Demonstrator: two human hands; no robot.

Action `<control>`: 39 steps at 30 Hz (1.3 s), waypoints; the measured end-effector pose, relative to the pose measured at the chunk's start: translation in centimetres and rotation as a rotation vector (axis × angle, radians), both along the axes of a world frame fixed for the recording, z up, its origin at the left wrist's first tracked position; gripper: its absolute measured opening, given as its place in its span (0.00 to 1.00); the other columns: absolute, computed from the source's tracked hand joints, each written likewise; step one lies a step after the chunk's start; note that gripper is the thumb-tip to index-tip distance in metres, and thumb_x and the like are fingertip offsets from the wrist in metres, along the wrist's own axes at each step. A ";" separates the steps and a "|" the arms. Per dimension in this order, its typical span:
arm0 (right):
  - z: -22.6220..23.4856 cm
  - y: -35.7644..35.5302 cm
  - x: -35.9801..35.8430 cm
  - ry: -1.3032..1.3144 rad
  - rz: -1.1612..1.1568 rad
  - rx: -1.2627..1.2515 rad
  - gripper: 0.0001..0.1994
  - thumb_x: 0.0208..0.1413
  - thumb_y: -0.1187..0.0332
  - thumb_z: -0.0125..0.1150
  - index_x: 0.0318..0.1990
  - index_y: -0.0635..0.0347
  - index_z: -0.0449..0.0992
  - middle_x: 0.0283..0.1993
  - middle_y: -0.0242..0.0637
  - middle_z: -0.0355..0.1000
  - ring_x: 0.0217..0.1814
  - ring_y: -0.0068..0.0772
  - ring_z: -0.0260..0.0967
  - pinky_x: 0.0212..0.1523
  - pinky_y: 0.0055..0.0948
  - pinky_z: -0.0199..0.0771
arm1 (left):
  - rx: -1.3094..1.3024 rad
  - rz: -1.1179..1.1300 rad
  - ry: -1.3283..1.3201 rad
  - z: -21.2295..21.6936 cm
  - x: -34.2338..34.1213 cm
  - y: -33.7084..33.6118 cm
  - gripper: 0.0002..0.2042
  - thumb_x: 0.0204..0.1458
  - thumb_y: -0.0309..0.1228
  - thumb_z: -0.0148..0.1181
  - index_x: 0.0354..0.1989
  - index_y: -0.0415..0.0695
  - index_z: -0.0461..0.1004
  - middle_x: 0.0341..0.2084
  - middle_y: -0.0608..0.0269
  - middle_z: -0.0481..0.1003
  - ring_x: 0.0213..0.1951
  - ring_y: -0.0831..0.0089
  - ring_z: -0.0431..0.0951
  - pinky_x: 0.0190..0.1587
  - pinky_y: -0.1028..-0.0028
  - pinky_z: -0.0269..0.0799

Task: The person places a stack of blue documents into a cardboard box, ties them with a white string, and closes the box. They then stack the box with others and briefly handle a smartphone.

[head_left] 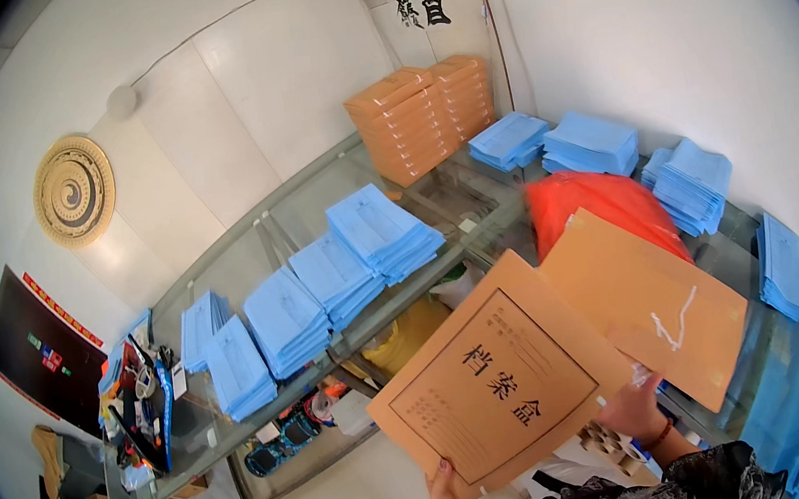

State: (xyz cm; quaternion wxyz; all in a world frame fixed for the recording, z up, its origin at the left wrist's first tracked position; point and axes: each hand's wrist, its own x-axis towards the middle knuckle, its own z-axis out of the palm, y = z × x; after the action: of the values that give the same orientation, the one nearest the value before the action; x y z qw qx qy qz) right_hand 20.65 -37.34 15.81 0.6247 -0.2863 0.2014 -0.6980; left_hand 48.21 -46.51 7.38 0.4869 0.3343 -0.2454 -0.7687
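Note:
My left hand point(445, 498) is closed on the lower left corner of a brown cardboard file box point(487, 379), its thumb on the printed front. The box is thin and tilted, with a dark printed frame and lettering. My right hand point(635, 410) grips near its lower right edge, with some fingers hidden and a bit of white at the fingertips. Just behind and right lies another brown cardboard panel point(669, 300) with a white string on it. Whether the two are joined, I cannot tell. A red plastic bag point(600, 203) sits beyond the panel.
A glass table point(296, 187) bends around me. Stacks of blue folders point(381, 227) line its left stretch, with more blue stacks point(592, 141) at the far right. Piled brown boxes point(398, 123) stand in the corner. Assorted small items point(141, 395) crowd the left end. Cardboard tubes point(602, 445) lie below.

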 end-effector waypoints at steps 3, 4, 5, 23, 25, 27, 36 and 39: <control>-5.2 -5.7 1.3 0.164 0.358 0.014 0.47 0.53 0.58 0.66 0.71 0.60 0.39 0.74 0.45 0.42 0.74 0.46 0.45 0.72 0.48 0.43 | -0.076 0.048 -0.006 0.7 -1.1 -5.5 0.26 0.60 0.35 0.52 0.64 0.38 0.55 0.59 0.54 0.64 0.59 0.61 0.66 0.60 0.61 0.65; -6.1 -8.2 2.2 0.158 0.364 0.032 0.45 0.52 0.66 0.67 0.71 0.60 0.40 0.73 0.44 0.43 0.74 0.43 0.45 0.72 0.46 0.44 | -0.108 0.067 -0.009 0.8 -1.5 -7.4 0.26 0.60 0.35 0.52 0.64 0.38 0.55 0.59 0.54 0.64 0.59 0.62 0.66 0.60 0.61 0.65; -6.8 -10.9 3.5 0.150 0.373 0.052 0.45 0.51 0.74 0.68 0.70 0.61 0.41 0.73 0.43 0.44 0.74 0.41 0.45 0.72 0.44 0.45 | -0.138 0.087 -0.013 0.8 -1.9 -9.2 0.26 0.60 0.36 0.51 0.64 0.39 0.55 0.59 0.55 0.64 0.59 0.62 0.66 0.60 0.62 0.65; -7.6 -46.0 1.1 -0.061 -0.220 0.207 0.31 0.48 0.86 0.58 0.62 0.62 0.59 0.56 0.37 0.68 0.57 0.31 0.68 0.55 0.33 0.71 | -0.228 -0.136 -0.132 1.0 -8.4 -39.6 0.30 0.58 0.33 0.54 0.66 0.40 0.51 0.60 0.57 0.62 0.60 0.64 0.65 0.61 0.64 0.62; -6.2 -49.1 -1.3 -0.076 -0.368 0.131 0.28 0.48 0.82 0.54 0.60 0.64 0.62 0.57 0.41 0.69 0.57 0.35 0.69 0.55 0.36 0.71 | -0.455 -0.345 -0.265 0.7 -8.5 -43.5 0.34 0.56 0.31 0.58 0.68 0.40 0.48 0.64 0.55 0.57 0.64 0.62 0.60 0.64 0.61 0.56; -3.7 -50.7 -5.1 -0.111 -0.343 0.078 0.25 0.51 0.73 0.54 0.59 0.65 0.63 0.56 0.43 0.69 0.57 0.40 0.69 0.56 0.39 0.71 | -0.756 -0.454 -0.167 3.2 -11.3 -47.8 0.35 0.55 0.30 0.59 0.69 0.40 0.48 0.65 0.49 0.56 0.65 0.61 0.57 0.64 0.57 0.55; 2.7 -63.0 -25.6 -0.049 -0.875 -0.084 0.24 0.53 0.68 0.57 0.58 0.62 0.65 0.57 0.38 0.69 0.60 0.37 0.66 0.61 0.38 0.65 | -1.274 -0.394 -1.436 -5.7 -19.1 -62.7 0.41 0.52 0.48 0.61 0.69 0.41 0.50 0.68 0.39 0.47 0.68 0.39 0.46 0.66 0.43 0.42; 5.1 -69.1 -34.4 0.054 -0.971 -0.081 0.22 0.53 0.67 0.59 0.55 0.62 0.68 0.55 0.36 0.70 0.59 0.33 0.66 0.60 0.34 0.64 | -1.256 -0.379 -1.546 -9.7 -21.0 -64.2 0.41 0.52 0.51 0.59 0.69 0.42 0.51 0.68 0.40 0.47 0.69 0.41 0.43 0.66 0.41 0.40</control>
State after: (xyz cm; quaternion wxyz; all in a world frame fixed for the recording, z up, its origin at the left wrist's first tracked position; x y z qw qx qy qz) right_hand -13.70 -106.41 20.91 0.2097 -0.2012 0.3004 -0.9085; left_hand 27.25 -110.70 -2.29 0.1525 0.3792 -0.9022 -0.1380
